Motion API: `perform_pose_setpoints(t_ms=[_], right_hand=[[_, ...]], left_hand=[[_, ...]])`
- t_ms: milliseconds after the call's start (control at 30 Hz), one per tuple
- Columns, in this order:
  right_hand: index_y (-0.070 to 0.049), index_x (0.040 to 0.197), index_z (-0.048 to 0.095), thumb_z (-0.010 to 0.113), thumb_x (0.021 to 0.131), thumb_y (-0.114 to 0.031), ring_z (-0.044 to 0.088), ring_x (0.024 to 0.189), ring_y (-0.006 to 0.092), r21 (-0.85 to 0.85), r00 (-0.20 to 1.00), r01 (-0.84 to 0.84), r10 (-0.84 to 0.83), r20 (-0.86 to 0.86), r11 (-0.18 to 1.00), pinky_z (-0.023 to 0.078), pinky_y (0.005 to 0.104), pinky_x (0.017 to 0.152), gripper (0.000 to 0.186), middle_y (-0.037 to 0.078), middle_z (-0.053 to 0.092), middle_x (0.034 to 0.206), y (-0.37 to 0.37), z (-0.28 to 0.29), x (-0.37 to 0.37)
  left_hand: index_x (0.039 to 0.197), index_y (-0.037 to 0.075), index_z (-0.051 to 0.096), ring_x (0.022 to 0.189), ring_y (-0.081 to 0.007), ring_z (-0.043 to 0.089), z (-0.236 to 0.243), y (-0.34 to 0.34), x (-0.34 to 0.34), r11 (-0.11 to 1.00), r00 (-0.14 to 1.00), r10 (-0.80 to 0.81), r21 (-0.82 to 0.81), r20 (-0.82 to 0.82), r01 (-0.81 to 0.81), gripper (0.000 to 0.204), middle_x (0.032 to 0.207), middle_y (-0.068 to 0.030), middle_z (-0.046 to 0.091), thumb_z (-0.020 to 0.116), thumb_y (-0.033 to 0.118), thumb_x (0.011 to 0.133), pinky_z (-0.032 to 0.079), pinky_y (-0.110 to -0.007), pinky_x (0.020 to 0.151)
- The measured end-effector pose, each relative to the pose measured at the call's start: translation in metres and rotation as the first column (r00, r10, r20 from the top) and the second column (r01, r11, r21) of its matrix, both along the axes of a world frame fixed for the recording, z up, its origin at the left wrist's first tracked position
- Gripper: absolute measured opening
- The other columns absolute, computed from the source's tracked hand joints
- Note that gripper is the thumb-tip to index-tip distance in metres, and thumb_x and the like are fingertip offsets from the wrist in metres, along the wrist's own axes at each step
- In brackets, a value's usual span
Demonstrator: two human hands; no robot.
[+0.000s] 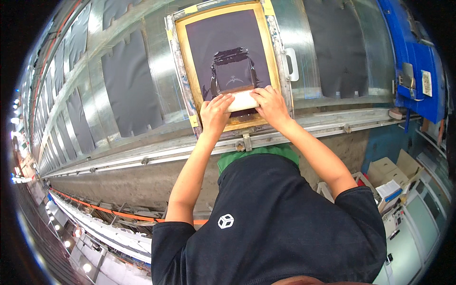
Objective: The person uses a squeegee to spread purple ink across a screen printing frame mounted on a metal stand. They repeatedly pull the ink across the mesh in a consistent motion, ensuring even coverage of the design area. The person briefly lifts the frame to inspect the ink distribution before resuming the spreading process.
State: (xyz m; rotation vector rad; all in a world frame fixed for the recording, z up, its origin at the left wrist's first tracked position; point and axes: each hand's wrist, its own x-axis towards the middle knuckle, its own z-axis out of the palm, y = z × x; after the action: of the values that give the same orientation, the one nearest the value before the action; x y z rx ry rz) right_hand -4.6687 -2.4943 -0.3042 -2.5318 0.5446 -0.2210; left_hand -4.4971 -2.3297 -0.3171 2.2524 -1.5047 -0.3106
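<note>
My left hand (215, 110) and my right hand (270, 105) grip either end of a white squeegee (241, 99) with a thin brown edge, held across the lower part of a screen-printing frame (192, 75). The frame has a yellow-taped border and a dark mesh (223, 33). Thick, glossy dark ink (230, 54) lies on the mesh in a band and down both sides of a small pale design (232, 79) above the squeegee. A white handle (292, 64) is on the frame's right side.
The long metal printing table (156, 61) holds rows of dark sheets (128, 85). A rail (180, 154) runs along its near edge. A blue machine body (418, 85) stands at the far right; cardboard boxes (384, 171) are below it. My torso is at the lower middle.
</note>
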Motion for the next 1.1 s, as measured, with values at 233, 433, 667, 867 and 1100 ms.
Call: perform_pose_setpoints(t_ms=[233,433,667,867,1100], right_hand=[[-0.008,0.117,0.072,0.080,0.069,-0.006,0.060,0.104,0.0287,-0.082,0.998,0.016,-0.011,0.058,0.997,0.050,0.0414,0.093,0.048,0.005,0.070,0.117,-0.078,0.000,0.074],[-0.012,0.121,0.071,0.082,0.068,-0.007,0.060,0.107,0.0311,-0.056,1.000,0.017,-0.016,0.027,0.998,0.050,0.0428,0.096,0.055,0.005,0.068,0.125,-0.020,-0.018,0.014],[-0.008,0.117,0.072,0.080,0.069,-0.005,0.059,0.106,0.0307,-0.050,0.999,0.020,-0.017,0.048,0.999,0.050,0.0429,0.095,0.049,0.006,0.070,0.118,-0.022,0.000,0.022],[-0.007,0.114,0.073,0.079,0.072,-0.007,0.061,0.104,0.0299,-0.010,0.996,0.056,-0.055,0.069,0.998,0.051,0.0423,0.096,0.042,0.007,0.072,0.117,-0.081,-0.011,0.078],[-0.009,0.121,0.070,0.086,0.069,-0.014,0.059,0.112,0.0315,0.002,1.000,-0.014,0.014,-0.020,1.000,0.050,0.0430,0.097,0.055,0.008,0.069,0.122,0.003,-0.026,-0.013]], left_hand=[[0.111,0.019,0.078,0.101,-0.0260,0.073,0.016,-0.082,0.072,0.996,0.998,0.059,-0.058,-0.038,-0.061,0.041,0.111,-0.0065,0.076,0.071,0.002,0.075,0.057,-0.038,0.087],[0.101,0.019,0.079,0.103,-0.0177,0.073,-0.001,-0.028,0.020,0.997,0.997,0.058,-0.044,-0.051,-0.060,0.037,0.109,-0.0015,0.078,0.073,0.000,0.070,0.051,-0.036,0.081],[0.106,0.020,0.077,0.108,-0.0157,0.072,-0.004,-0.022,0.031,0.996,0.999,0.018,-0.091,-0.039,-0.022,0.039,0.114,0.0011,0.077,0.076,0.003,0.071,0.049,-0.035,0.082],[0.109,0.021,0.079,0.097,-0.0274,0.074,0.008,-0.087,0.078,0.993,0.993,0.060,-0.098,-0.100,-0.070,0.035,0.106,-0.0074,0.076,0.074,0.009,0.076,0.057,-0.038,0.086],[0.102,0.018,0.080,0.106,-0.0172,0.073,-0.013,-0.002,0.002,1.000,0.996,0.022,0.011,-0.086,-0.022,0.036,0.111,-0.0023,0.077,0.076,0.005,0.070,0.053,-0.039,0.085]])
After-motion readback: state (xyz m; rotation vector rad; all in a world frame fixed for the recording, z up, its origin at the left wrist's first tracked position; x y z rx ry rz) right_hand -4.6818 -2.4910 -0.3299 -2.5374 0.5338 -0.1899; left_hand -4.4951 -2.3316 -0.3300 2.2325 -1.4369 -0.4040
